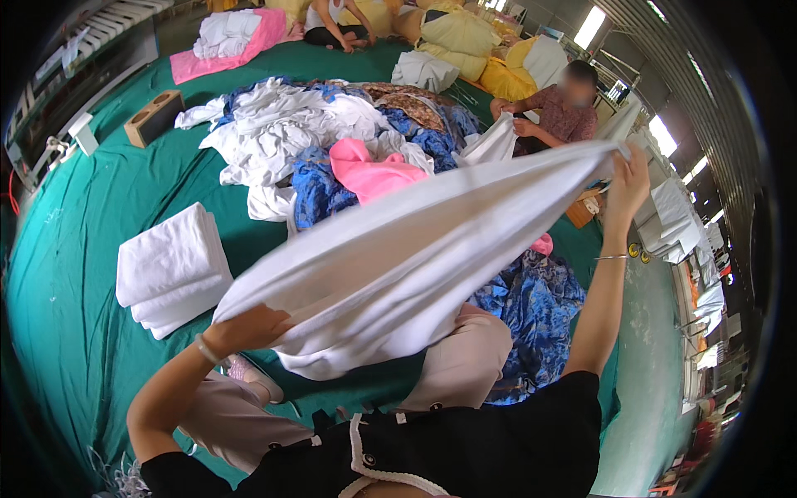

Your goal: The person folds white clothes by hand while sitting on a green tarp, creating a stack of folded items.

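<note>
A large white cloth (398, 261) is stretched slantwise between my two hands, above my lap. My left hand (252, 325) grips its lower left end, close to my knee. Raised high at the right, my right hand (629, 180) pinches the opposite end. The cloth sags in folds between them and is slightly blurred along its edge. To the left of my left hand lies a stack of folded white cloths (171, 267) on the green ground sheet (68, 267). Blue patterned fabric (529, 317) lies crumpled by my right knee, partly behind the white cloth.
Ahead is a heap of loose white fabric (286, 131) with a pink cloth (370, 168) on it. A seated person (563, 115) at the right holds another white cloth. Another person (336, 25) sits at the back near yellow bundles (461, 37). A wooden box (154, 118) stands at the left.
</note>
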`<action>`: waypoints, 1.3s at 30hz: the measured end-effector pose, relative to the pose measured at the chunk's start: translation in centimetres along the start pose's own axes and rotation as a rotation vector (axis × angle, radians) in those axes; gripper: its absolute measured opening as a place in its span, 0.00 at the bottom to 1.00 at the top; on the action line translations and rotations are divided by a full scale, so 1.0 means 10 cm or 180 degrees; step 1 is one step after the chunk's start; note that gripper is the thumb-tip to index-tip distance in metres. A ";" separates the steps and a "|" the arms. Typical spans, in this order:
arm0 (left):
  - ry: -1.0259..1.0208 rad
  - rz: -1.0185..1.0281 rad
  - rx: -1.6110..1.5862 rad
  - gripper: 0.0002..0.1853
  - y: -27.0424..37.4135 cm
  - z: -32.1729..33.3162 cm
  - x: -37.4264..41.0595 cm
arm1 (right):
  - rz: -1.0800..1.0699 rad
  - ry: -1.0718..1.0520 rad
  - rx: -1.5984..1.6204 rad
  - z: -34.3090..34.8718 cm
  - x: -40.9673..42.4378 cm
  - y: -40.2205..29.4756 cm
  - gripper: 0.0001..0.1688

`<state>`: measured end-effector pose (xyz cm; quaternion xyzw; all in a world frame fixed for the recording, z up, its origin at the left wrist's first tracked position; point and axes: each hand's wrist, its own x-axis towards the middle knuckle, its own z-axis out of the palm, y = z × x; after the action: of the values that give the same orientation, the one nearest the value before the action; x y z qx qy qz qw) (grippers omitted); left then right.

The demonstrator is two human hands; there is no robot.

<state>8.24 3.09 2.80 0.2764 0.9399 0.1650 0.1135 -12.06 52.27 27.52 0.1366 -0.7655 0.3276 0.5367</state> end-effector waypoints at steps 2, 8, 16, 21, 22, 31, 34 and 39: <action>0.0077 0.0581 -0.0107 0.11 0.17 -0.06 -0.15 | 0.0234 0.0061 -0.0705 -0.14 -0.04 0.46 0.11; -0.1098 0.0786 -0.0746 0.16 0.79 -0.49 -0.61 | 0.0797 -0.0125 0.0061 -0.54 -0.37 0.78 0.10; -0.1616 0.1235 -0.1587 0.18 1.03 -1.67 -1.25 | 0.0371 0.0491 0.0389 -0.79 -0.18 0.53 0.11; 0.0325 0.2044 -0.1007 0.11 0.87 -2.21 -1.51 | 0.0977 0.0529 0.0908 -0.12 0.04 0.75 0.11; 0.0816 0.1366 -0.0514 0.10 0.77 -2.26 -1.56 | 0.1104 0.0384 0.0858 0.08 -0.01 0.97 0.11; 0.3307 -0.1410 0.2688 0.17 -0.20 -2.22 -1.07 | 0.1564 -0.0810 0.0848 1.31 -0.21 0.91 0.07; 0.3858 -0.1720 0.2696 0.14 -0.15 -2.23 -1.18 | 0.1005 -0.0683 0.1115 1.14 -0.13 1.00 0.09; 0.2669 -0.2995 0.3752 0.08 0.72 -1.82 -1.93 | 0.0350 -0.0179 0.1464 0.03 -0.65 0.35 0.13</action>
<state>22.00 -6.42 24.59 -0.2116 0.8532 -0.3254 -0.3483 -11.74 53.75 20.26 0.2224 -0.6917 0.5182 0.4513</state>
